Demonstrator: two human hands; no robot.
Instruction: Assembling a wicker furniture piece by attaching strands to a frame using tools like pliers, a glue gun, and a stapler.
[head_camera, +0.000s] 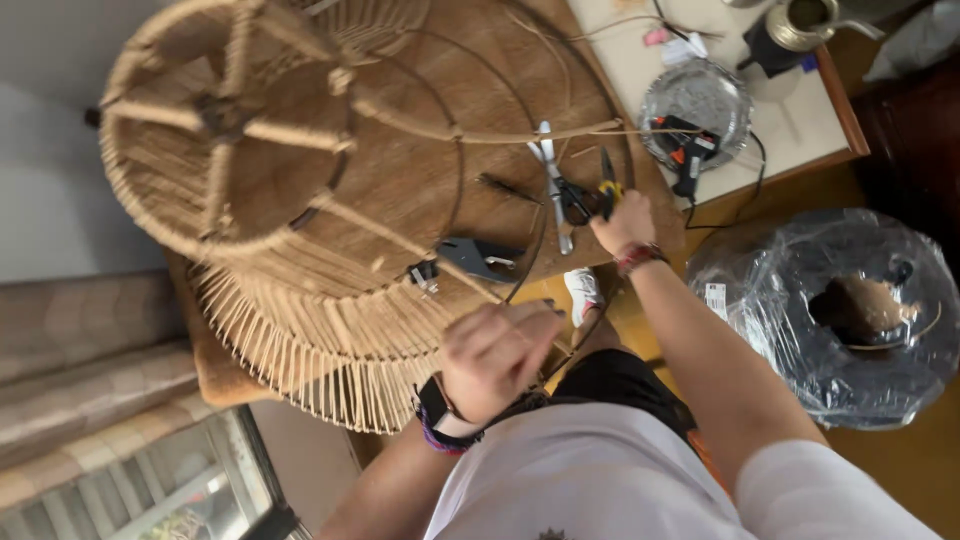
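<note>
1. The left hand (497, 355) is closing into a loose fist at the near edge of the round wooden surface (420, 170), just beside the lower rim of the woven lampshade frame (290, 230). The fingers are curling around what looks like a thin strand or wire — too fine to be sure of.

2. The right hand (625, 222) is reaching out over the surface, fingers closing on the yellow-handled pliers (607, 185), which are lying next to the scissors (553, 185) near the far right edge.

3. The frame is lying tilted on the left half of the surface, its ribs fanning out over the near edge; a dark wire hoop (455, 150) is running across the bare wood beside it.

4. A dark clamp-like tool (478, 258) is sitting between the frame and the left hand.

5. Off the surface, a glue gun (685, 150) is resting on a foil dish (697, 100) on a white table, and a wrapped coil of material (840, 310) is lying on the floor.

6. Risks, as a judgement: the frame is overhanging the edge and could slide off if the left hand is tugging the strand hard; the pliers, lifted blind, could snag the scissors; the glue gun cord trailing near the right arm could catch — pulling the gun off its dish.
</note>
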